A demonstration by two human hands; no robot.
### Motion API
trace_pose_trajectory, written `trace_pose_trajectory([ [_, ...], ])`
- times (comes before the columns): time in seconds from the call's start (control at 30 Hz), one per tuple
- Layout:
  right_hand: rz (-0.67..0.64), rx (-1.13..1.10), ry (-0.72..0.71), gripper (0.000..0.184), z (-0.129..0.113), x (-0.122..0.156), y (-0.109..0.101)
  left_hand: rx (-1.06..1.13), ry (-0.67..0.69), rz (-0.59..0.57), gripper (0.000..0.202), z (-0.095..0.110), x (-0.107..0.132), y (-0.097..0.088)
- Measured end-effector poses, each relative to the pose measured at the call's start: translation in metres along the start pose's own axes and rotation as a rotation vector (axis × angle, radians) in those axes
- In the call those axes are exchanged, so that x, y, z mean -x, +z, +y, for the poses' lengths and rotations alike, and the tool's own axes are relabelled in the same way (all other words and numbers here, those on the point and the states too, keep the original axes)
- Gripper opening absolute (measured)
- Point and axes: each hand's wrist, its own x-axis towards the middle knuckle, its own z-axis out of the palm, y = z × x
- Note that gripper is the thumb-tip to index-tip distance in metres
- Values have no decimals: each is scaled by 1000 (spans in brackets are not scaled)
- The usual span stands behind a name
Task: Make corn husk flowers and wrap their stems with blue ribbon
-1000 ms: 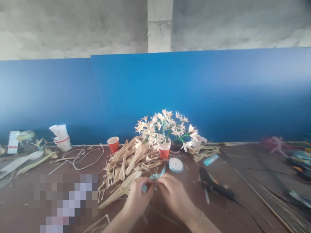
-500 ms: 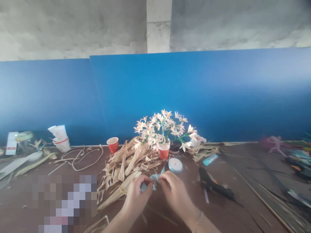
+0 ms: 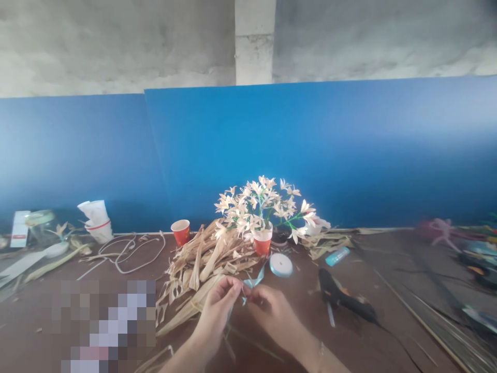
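My left hand point(image 3: 217, 311) and my right hand point(image 3: 272, 311) meet low in the middle of the view, both pinching a short piece of light blue ribbon point(image 3: 252, 282). The ribbon sticks up between my fingertips in small loops. Just beyond it lies a roll of the same blue ribbon point(image 3: 281, 264) on the brown table point(image 3: 388, 321). Behind the roll stands a red paper cup point(image 3: 263, 242) filled with pale handmade flowers point(image 3: 264, 204). A heap of dried corn husks point(image 3: 205, 259) lies left of the cup, close to my left hand.
A black glue gun point(image 3: 341, 298) lies right of my hands, with a small blue tube point(image 3: 337, 255) beyond it. Another red cup point(image 3: 181, 231) stands at the back, white cups point(image 3: 97, 220) and a looped cord point(image 3: 132, 251) to the left. Blue panels point(image 3: 310, 155) close the back.
My hands have drawn closer together and the ribbon piece now stands higher between my fingertips. My right hand shifted slightly left and down.
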Motion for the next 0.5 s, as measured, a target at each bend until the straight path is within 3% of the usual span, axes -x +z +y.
trace_pose_trajectory([
  [0.13,-3,-14,-54,8,-1,0,-1,7,19,20,30,4,1,1],
  [0.33,147,-33,-87,10,0,0,-2,-4,-49,42,32,-3,-1,1],
  [0.5,128,24,-141,15,0,0,-1,-29,-49,12,30,-9,-4,-2],
])
